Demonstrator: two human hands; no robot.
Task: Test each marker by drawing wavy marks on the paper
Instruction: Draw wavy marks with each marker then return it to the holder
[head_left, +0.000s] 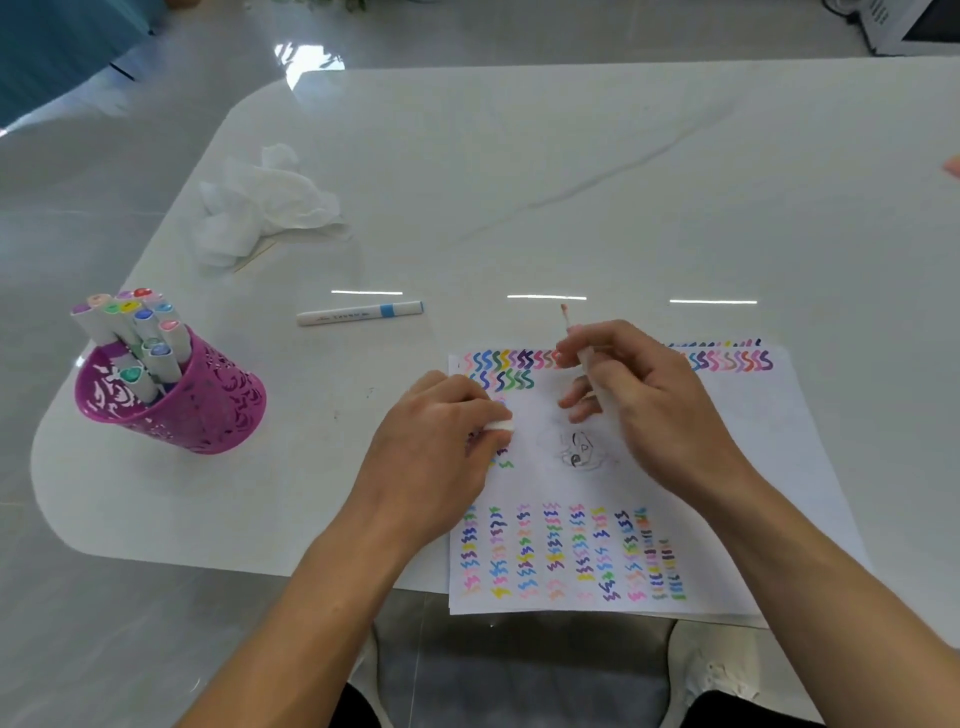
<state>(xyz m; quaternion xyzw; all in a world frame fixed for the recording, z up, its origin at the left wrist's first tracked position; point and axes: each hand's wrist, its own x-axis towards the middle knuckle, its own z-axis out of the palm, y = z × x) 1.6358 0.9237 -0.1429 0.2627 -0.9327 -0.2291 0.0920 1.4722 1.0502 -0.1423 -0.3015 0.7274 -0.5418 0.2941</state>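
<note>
I've got the marker (586, 358) in the right hand (639, 395), in the middle of the frame above the paper's upper edge. The fingers are curled round its barrel, and its pinkish tip (563, 309) points up and away from me, off the sheet. The left hand (441, 441) pinches the white cap (500, 426) between thumb and fingers and rests on the paper's left edge.

The paper (753, 467) lies in the lower right of the frame, overhanging the table's near edge a little. One full row of wavy marks runs along the top, a short second row (501, 379) sits beneath it, and columns fill the bottom. A faint sketch (579, 449) sits mid-sheet.

As I read it, the tip has to come round and down before anything gets drawn. I'd roll the barrel in the fingers into a writing hold, then land it just right of where the second row ends. A light, even press should do — enough to show whether ink flows. The left hand should stay flat on the sheet so it can't slide, with the cap kept clear of wet ink.

Further out on the table (571, 182) a loose marker (358, 313) with a blue band lies left of centre. A purple cup (208, 410) of markers stands at the left — and crumpled tissue (260, 202) lies beyond it.
</note>
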